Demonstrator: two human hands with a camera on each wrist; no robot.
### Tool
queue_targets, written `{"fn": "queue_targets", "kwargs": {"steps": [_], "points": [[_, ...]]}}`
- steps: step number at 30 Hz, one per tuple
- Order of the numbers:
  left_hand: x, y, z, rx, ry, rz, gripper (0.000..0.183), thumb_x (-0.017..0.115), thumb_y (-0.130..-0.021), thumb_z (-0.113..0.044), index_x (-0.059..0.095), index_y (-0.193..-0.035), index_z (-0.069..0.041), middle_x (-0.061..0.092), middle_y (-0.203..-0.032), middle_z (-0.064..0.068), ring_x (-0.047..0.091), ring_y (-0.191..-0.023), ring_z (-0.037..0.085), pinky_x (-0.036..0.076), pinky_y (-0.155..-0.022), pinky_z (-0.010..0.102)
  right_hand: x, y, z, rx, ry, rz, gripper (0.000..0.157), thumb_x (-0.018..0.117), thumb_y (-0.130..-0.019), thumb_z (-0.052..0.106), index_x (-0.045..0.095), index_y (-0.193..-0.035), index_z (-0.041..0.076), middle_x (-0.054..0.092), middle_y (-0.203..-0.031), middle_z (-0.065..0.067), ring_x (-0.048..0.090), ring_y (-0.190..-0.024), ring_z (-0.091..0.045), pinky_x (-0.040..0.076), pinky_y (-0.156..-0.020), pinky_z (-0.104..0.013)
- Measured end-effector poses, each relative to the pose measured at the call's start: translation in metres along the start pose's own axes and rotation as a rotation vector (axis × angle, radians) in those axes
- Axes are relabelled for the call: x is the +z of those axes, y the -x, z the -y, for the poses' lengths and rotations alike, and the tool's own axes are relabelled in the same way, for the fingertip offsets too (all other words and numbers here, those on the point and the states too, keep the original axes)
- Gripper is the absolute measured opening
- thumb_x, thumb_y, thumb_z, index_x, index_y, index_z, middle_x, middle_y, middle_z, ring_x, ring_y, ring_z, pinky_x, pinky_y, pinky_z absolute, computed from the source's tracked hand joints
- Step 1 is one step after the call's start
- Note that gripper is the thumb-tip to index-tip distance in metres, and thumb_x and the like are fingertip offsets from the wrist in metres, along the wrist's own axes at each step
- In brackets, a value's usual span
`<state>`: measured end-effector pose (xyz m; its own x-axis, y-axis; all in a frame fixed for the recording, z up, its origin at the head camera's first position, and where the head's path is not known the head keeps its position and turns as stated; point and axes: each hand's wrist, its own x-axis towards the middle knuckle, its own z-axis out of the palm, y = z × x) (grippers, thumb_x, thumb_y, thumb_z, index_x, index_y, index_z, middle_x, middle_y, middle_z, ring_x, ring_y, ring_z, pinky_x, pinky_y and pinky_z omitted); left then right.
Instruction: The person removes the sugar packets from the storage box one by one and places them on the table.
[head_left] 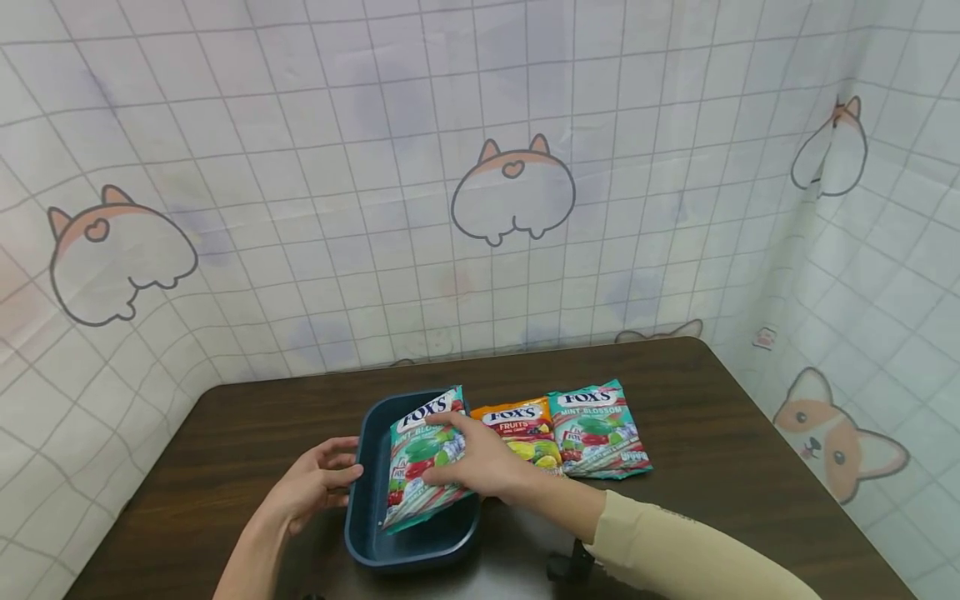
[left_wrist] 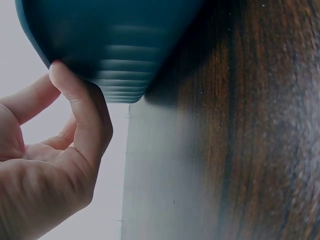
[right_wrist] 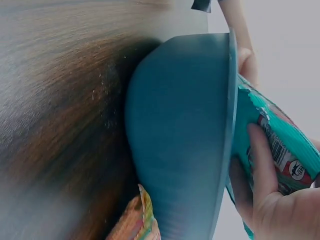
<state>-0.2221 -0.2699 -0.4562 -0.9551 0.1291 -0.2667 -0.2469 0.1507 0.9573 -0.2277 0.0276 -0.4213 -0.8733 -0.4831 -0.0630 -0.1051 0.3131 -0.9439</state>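
My right hand [head_left: 480, 458] grips a teal Fox's Mint Blossom candy bag [head_left: 420, 454], thumb on its near side and fingers over its upper part. The bag is tilted over a dark blue plastic basin [head_left: 412, 558] and overlaps the inside of it. In the right wrist view, the bag's barcode side [right_wrist: 280, 145] shows above the basin rim, with fingers [right_wrist: 262, 160] against it. At the basin's left side, my left hand [head_left: 318, 483] touches the rim with its fingertips. From the left wrist, bent fingers [left_wrist: 75, 95] meet the basin's outer edge [left_wrist: 40, 45].
Right of the basin lies an orange Fox's Fruits candy bag [head_left: 525, 425], partly covered by my right forearm. Another Mint Blossom bag [head_left: 600, 433] lies beside it. The dark wooden table [head_left: 720, 467] backs onto a white gridded curtain [head_left: 375, 208] with cartoon dogs.
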Motion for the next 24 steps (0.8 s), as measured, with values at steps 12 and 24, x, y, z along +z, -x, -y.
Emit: {"fn": "queue_targets", "kwargs": {"steps": [12,24], "points": [[-0.001,0.001,0.001,0.011,0.001,0.011,0.059,0.066,-0.101,-0.008,0.036,-0.149,0.005,0.062,-0.115,0.014,0.065,-0.086,0.020,0.056,-0.071,0.036,-0.027,0.017,0.000,0.016,0.032,-0.045,0.070,0.086,-0.084,0.031,0.055,-0.146,0.032,0.051,-0.142,-0.012,0.048,-0.123,-0.033,0.049,-0.094,-0.051],[-0.004,0.001,0.001,0.021,0.013,0.043,0.060,0.064,-0.102,-0.009,0.032,-0.152,0.005,0.061,-0.117,0.014,0.065,-0.088,0.019,0.056,-0.071,0.036,-0.059,0.035,-0.010,0.024,-0.048,-0.093,0.071,0.085,-0.086,0.025,0.053,-0.149,0.026,0.051,-0.140,-0.013,0.054,-0.116,-0.030,0.052,-0.089,-0.043]]}}
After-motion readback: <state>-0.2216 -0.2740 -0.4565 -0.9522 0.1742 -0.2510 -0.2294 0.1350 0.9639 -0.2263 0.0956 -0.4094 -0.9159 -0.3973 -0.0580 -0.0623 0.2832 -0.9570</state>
